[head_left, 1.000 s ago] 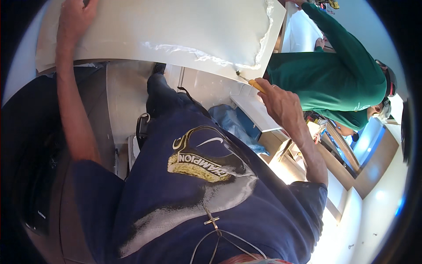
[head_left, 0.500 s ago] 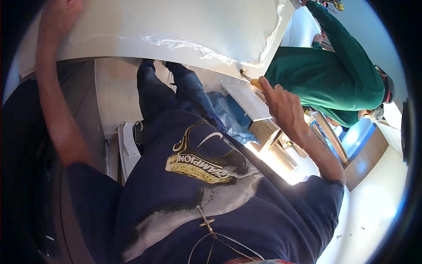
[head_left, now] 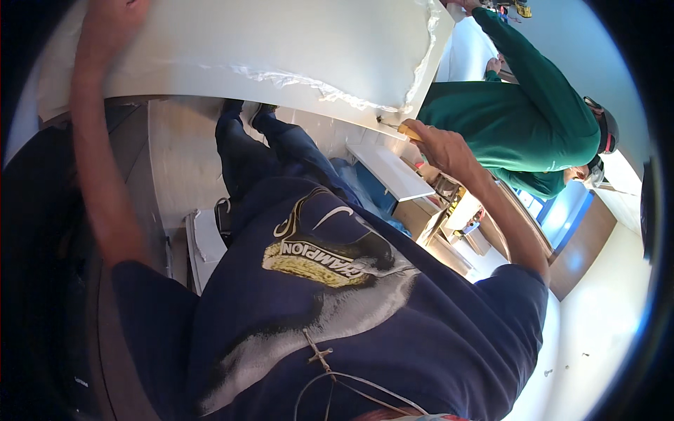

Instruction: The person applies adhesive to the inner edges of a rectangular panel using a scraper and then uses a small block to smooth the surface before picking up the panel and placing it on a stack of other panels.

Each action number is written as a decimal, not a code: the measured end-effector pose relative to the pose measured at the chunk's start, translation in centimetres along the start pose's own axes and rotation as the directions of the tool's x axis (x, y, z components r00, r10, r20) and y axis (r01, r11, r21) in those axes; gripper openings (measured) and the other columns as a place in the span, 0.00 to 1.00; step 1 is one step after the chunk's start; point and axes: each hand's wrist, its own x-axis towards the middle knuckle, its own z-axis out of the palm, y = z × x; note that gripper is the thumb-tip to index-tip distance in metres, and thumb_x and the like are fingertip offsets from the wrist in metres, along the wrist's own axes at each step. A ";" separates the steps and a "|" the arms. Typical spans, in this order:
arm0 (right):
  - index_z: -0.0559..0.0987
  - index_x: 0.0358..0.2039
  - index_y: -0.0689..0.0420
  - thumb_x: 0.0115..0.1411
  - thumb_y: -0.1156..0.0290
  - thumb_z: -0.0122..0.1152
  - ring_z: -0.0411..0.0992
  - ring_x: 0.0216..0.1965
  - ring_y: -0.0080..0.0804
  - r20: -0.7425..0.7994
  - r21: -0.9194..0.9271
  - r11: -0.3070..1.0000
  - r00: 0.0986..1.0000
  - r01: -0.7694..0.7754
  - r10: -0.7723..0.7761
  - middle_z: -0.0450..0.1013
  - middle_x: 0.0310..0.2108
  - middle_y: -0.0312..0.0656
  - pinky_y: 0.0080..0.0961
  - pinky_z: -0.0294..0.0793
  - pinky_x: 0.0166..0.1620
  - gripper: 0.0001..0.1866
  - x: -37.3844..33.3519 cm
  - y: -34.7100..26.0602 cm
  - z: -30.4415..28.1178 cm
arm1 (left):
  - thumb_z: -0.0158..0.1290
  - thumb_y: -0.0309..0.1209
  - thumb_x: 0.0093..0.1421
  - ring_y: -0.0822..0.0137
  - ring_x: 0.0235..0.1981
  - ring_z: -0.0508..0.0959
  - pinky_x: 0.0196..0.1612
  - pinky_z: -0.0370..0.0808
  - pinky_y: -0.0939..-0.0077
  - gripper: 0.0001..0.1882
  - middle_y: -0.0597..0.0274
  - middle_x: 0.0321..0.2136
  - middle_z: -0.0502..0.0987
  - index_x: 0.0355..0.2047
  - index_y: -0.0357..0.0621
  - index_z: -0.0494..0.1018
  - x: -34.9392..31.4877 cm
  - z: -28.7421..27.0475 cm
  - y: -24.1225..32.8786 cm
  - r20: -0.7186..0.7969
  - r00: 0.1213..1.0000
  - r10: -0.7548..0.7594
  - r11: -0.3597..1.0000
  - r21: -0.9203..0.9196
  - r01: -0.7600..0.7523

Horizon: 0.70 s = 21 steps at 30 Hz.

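Observation:
A large white panel spans the top of the view, with torn white wrapping along its near and right edges. My right hand is closed around the yellow handle of a screwdriver. The thin shaft points left, its tip at a small dark fitting or hole by the panel's near right corner. At the upper left, my left hand is at the panel. The picture's top edge cuts off most of its fingers, so its grip is hidden.
A person in a green top bends close beside the panel's right end. Below it are a white board, blue plastic sheeting and cluttered shelving. A dark surface runs along my left side.
The panel and the person in green appear shifted slightly left in view. My right hand has moved a little left with the screwdriver, which stays at the panel's corner.

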 end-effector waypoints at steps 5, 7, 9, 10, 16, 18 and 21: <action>0.68 0.62 0.50 0.71 0.63 0.54 0.78 0.41 0.53 -0.085 0.167 0.985 0.996 0.051 -0.037 0.80 0.40 0.50 0.46 0.77 0.42 0.21 -0.2 0.5 0.9 | 0.54 0.23 0.58 0.48 0.52 0.77 0.60 0.69 0.58 0.08 0.47 0.47 0.79 0.38 0.39 0.77 0.0 -0.1 0.0 0.000 1.000 -0.017 1.000 0.005 0.017; 0.68 0.62 0.50 0.71 0.62 0.54 0.78 0.41 0.53 -0.053 0.137 0.991 0.999 0.006 0.001 0.80 0.41 0.50 0.47 0.77 0.42 0.21 -0.5 -0.3 0.2 | 0.54 0.23 0.58 0.47 0.52 0.77 0.60 0.70 0.57 0.08 0.47 0.47 0.79 0.38 0.39 0.78 0.1 -0.4 0.1 -0.001 1.000 -0.024 1.000 0.009 0.024; 0.69 0.62 0.51 0.71 0.62 0.54 0.78 0.41 0.54 -0.022 0.113 0.992 0.998 -0.048 0.051 0.80 0.42 0.50 0.47 0.77 0.42 0.21 -1.2 -2.1 -1.1 | 0.54 0.23 0.57 0.47 0.52 0.77 0.60 0.70 0.57 0.08 0.46 0.47 0.80 0.38 0.39 0.78 0.3 -0.5 0.3 0.007 1.000 -0.028 1.000 -0.001 0.028; 0.70 0.61 0.49 0.71 0.61 0.55 0.79 0.39 0.54 -0.010 0.079 0.990 0.993 -0.116 0.117 0.80 0.40 0.51 0.47 0.77 0.40 0.20 -1.5 -3.2 -1.7 | 0.54 0.23 0.57 0.46 0.51 0.78 0.59 0.71 0.56 0.08 0.45 0.46 0.80 0.38 0.39 0.78 0.4 -0.6 -0.1 0.042 0.998 -0.043 0.999 -0.021 0.043; 0.71 0.59 0.49 0.71 0.62 0.55 0.78 0.35 0.57 -0.262 0.249 0.938 0.916 -0.240 0.304 0.79 0.34 0.55 0.50 0.75 0.36 0.19 -4.6 -5.2 -8.9 | 0.53 0.22 0.57 0.44 0.48 0.78 0.56 0.73 0.56 0.07 0.44 0.42 0.80 0.36 0.37 0.77 -0.2 0.1 -1.7 -0.050 0.998 0.034 0.999 -0.029 -0.035; 0.72 0.59 0.50 0.71 0.62 0.55 0.78 0.35 0.59 -0.312 0.381 0.901 0.889 -0.206 0.335 0.78 0.32 0.56 0.50 0.74 0.35 0.18 -4.7 -4.5 -8.5 | 0.52 0.22 0.57 0.43 0.48 0.78 0.55 0.73 0.55 0.07 0.44 0.42 0.80 0.36 0.36 0.77 -0.3 0.4 -2.8 -0.054 0.997 0.062 0.998 -0.029 -0.063; 0.74 0.56 0.54 0.70 0.63 0.57 0.77 0.35 0.61 -0.540 0.335 0.940 0.803 -0.069 0.252 0.77 0.31 0.59 0.51 0.73 0.36 0.17 -1.9 -3.5 -4.3 | 0.53 0.23 0.59 0.42 0.47 0.78 0.54 0.73 0.52 0.08 0.43 0.42 0.80 0.39 0.38 0.77 -1.9 0.3 -4.8 -0.133 0.990 0.051 0.997 0.072 -0.041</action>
